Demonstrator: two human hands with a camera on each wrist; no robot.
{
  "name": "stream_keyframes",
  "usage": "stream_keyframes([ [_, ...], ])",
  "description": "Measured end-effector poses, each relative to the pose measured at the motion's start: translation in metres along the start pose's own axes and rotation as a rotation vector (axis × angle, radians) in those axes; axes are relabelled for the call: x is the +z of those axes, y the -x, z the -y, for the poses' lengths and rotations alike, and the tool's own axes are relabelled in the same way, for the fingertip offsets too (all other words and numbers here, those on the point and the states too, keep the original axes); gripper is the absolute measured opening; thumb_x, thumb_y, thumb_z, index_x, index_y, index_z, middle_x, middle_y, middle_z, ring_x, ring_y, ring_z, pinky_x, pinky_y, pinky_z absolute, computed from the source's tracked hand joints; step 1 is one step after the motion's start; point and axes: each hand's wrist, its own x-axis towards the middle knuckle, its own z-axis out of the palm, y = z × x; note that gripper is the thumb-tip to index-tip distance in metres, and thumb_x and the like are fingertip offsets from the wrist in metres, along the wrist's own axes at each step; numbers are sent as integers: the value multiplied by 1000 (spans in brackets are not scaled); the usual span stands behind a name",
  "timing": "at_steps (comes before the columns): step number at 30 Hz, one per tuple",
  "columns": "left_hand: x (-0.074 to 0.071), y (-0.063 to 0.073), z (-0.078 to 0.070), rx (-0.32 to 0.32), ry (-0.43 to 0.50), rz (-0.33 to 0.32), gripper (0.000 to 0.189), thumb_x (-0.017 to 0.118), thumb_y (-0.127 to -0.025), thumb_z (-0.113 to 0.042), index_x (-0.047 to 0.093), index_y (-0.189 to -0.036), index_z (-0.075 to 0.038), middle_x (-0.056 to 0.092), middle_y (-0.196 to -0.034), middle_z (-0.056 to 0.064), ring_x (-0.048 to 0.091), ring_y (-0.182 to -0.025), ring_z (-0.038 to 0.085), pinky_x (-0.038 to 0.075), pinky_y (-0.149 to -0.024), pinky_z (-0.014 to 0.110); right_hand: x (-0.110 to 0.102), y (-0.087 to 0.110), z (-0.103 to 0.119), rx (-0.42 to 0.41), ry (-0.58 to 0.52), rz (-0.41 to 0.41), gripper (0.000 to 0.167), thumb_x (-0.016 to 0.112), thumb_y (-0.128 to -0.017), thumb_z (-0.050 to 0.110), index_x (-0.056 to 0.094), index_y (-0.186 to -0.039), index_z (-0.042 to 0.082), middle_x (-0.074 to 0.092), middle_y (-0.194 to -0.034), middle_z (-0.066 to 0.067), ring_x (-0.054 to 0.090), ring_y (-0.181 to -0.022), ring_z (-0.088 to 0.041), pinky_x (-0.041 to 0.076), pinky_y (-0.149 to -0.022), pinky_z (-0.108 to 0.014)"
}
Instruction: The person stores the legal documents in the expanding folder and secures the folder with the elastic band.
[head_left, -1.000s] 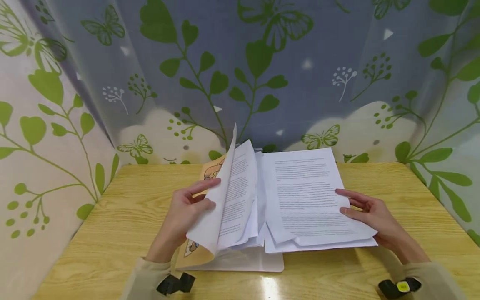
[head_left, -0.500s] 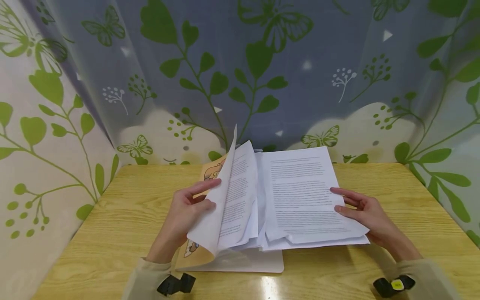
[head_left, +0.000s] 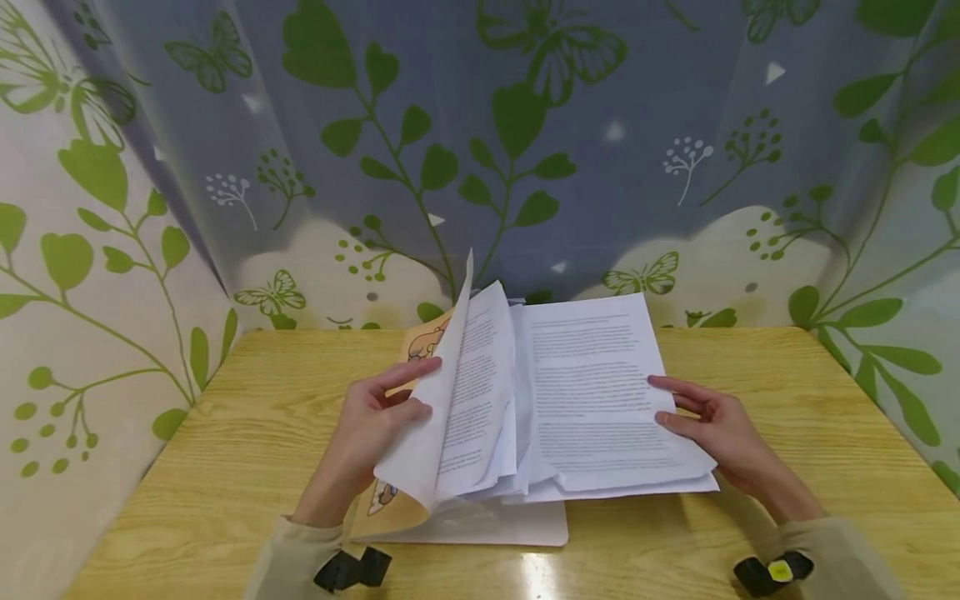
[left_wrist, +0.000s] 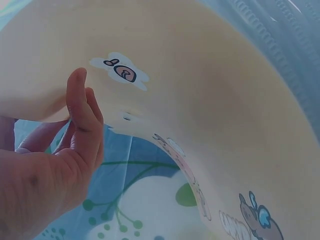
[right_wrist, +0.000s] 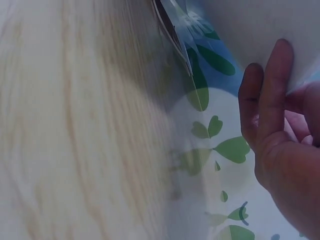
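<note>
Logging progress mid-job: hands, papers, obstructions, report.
Left hand grips cartoon-print cover. Right hand holds printed sheets by outer edge; lower edges uneven. No obstruction visible.

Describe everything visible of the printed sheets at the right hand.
The printed sheets are white, look like paper, and carry dark lines of text too small to read. Their lower edges are uneven, curled near the bottom left. The right hand pinches their right edge above the table. Other printed pages sit to their left.
</note>
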Motion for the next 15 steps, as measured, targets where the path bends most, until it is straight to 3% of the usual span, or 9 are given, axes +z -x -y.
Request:
stream_keyframes([
  [15, 1, -1, 1, 9, 21, 1, 51, 59, -89, 6, 65, -138, -9, 54, -147, 8, 71, -85, 20, 62, -67, 31, 11, -2, 0, 0, 33, -12, 57, 69, -98, 18, 51, -151, 13, 70, -114, 22, 73, -93, -8, 63, -74, -29],
])
